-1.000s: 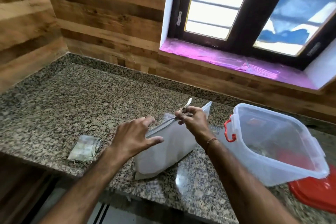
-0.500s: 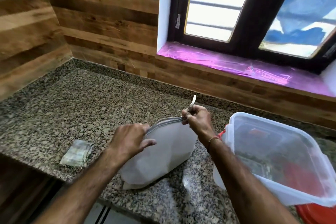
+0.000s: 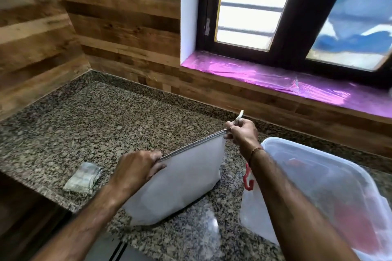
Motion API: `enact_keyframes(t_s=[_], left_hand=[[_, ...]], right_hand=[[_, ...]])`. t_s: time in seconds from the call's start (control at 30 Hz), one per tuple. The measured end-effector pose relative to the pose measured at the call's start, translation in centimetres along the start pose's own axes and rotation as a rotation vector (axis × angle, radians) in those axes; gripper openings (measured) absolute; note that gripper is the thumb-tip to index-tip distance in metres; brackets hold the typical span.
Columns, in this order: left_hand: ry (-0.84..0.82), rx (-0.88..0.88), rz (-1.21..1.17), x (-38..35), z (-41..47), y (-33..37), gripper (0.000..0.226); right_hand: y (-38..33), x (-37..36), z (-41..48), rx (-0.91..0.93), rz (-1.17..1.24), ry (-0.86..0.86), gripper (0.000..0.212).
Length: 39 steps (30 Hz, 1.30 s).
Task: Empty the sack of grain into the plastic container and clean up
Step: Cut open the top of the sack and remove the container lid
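The sack (image 3: 180, 178), white and full, stands on its bottom on the granite bench (image 3: 106, 116), near the front edge, and it leans a little toward the left. Its top edge runs as one closed seam, rising from the near left end to the far right end. The left hand (image 3: 135, 171) grips the left end of this seam, with the fingers (image 3: 156, 160) curled over the edge and pressed together. The right hand (image 3: 241, 133) holds the right end, where its fingers (image 3: 231, 129) pinch a thin pale strip (image 3: 239, 115) that sticks up out of the fist. I judge that the step in hand is the opening of the sack, with nothing poured yet. The next move probably calls for a steady pull on the strip along the seam, while the left hand keeps the sack upright so that no grain spills. The plastic container (image 3: 256, 214), clear and without lid, stands just beside the sack on the right, with a red clip (image 3: 247, 178) on its near wall. Something red shows through its plastic, too blurred to name. A small folded packet (image 3: 82, 178) lies on the bench at the left, apart from the sack.
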<state>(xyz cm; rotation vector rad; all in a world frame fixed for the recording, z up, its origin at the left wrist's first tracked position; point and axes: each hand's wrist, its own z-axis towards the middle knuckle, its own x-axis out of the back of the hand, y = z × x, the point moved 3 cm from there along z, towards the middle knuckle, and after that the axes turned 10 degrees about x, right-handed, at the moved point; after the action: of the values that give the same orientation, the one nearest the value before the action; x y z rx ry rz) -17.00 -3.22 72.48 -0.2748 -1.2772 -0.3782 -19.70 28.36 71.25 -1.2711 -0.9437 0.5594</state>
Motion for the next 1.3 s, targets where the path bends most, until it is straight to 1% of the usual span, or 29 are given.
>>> enact_keyframes(t_s=[0.07, 0.1, 0.17, 0.23, 0.33, 0.43, 0.5, 0.53, 0.6, 0.63, 0.67, 0.73, 0.77, 0.8, 0.83, 0.9, 0.97, 1.0, 1.03, 1.07, 1.13, 1.17, 1.23, 1.3], left_hand=[[-0.066, 0.074, -0.024, 0.4, -0.9, -1.2, 0.028], [-0.088, 0.140, -0.040, 0.4, -1.5, -2.2, 0.027], [-0.147, 0.288, -0.129, 0.6, -3.0, -4.2, 0.043], [-0.157, 0.435, -0.261, 0.9, -4.8, -5.6, 0.055], [-0.195, 0.625, -0.524, 0.1, -7.2, -6.9, 0.060], [-0.148, 0.720, -0.818, -0.8, -8.5, -6.8, 0.064], [-0.076, 0.827, -0.917, -1.4, -9.0, -6.2, 0.055], [-0.033, 0.884, -0.934, -1.6, -9.3, -6.0, 0.055], [0.022, 0.929, -0.972, -2.3, -9.8, -5.5, 0.067], [0.029, 0.951, -1.014, -2.9, -10.1, -5.5, 0.066], [0.020, 0.989, -1.089, -3.4, -10.3, -5.6, 0.056], [-0.036, 1.049, -1.323, -4.1, -10.5, -5.4, 0.023], [-0.072, 1.063, -1.453, -4.3, -10.8, -5.1, 0.015], [-0.105, 1.074, -1.577, -4.3, -11.1, -4.7, 0.016], [-0.129, 1.093, -1.703, -4.4, -11.3, -4.4, 0.025], [-0.169, 1.150, -1.886, -4.8, -11.6, -4.4, 0.051], [-0.220, 1.240, -1.959, -5.2, -11.2, -5.1, 0.067], [-0.253, 1.290, -1.972, -5.3, -10.8, -5.5, 0.069], [-0.289, 1.328, -2.002, -5.3, -10.4, -5.6, 0.065], [-0.310, 1.362, -2.047, -5.2, -10.0, -5.5, 0.055], [-0.306, 1.405, -2.156, -4.7, -9.3, -5.4, 0.021], [-0.317, 1.404, -2.204, -4.4, -9.0, -5.1, 0.008], [-0.340, 1.354, -2.235, -4.2, -8.8, -5.1, 0.025], [-0.342, 1.265, -2.212, -4.4, -9.0, -5.4, 0.031]], right_hand=[[0.4, -0.4, 0.1, -0.038, 0.067, -0.036, 0.021], [0.6, -0.7, 0.2, -0.060, 0.100, -0.061, 0.019], [0.9, -1.3, 0.2, -0.112, 0.169, -0.111, 0.016], [1.1, -1.8, 0.2, -0.177, 0.220, -0.138, 0.017], [1.4, -2.8, 0.4, -0.267, 0.274, -0.108, 0.020], [1.5, -3.9, 0.6, -0.290, 0.294, -0.045, 0.021], [1.9, -4.0, 1.0, -0.288, 0.316, 0.003, 0.026], [2.1, -4.1, 1.2, -0.298, 0.323, 0.019, 0.028], [2.4, -4.1, 1.4, -0.340, 0.338, 0.042, 0.028], [2.5, -4.2, 1.4, -0.362, 0.343, 0.048, 0.029], [2.4, -4.2, 1.3, -0.378, 0.351, 0.046, 0.029], [2.1, -4.1, 1.0, -0.405, 0.369, 0.017, 0.027], [1.9, -3.9, 0.8, -0.419, 0.376, 0.000, 0.026], [1.8, -3.8, 0.6, -0.433, 0.388, -0.020, 0.026], [1.7, -3.7, 0.2, -0.449, 0.408, -0.044, 0.028], [1.7, -3.6, -0.4, -0.480, 0.441, -0.089, 0.035], [1.8, -3.7, -0.9, -0.479, 0.465, -0.120, 0.039], [1.8, -3.7, -0.9, -0.471, 0.470, -0.131, 0.040], [1.8, -3.8, -1.0, -0.464, 0.470, -0.141, 0.041], [1.8, -3.8, -0.9, -0.459, 0.463, -0.146, 0.042], [2.1, -4.0, -0.7, -0.452, 0.453, -0.144, 0.043], [2.2, -4.1, -0.6, -0.443, 0.448, -0.133, 0.043], [2.5, -4.1, -0.3, -0.419, 0.434, -0.094, 0.044], [2.8, -3.8, -0.1, -0.408, 0.430, -0.047, 0.043]])
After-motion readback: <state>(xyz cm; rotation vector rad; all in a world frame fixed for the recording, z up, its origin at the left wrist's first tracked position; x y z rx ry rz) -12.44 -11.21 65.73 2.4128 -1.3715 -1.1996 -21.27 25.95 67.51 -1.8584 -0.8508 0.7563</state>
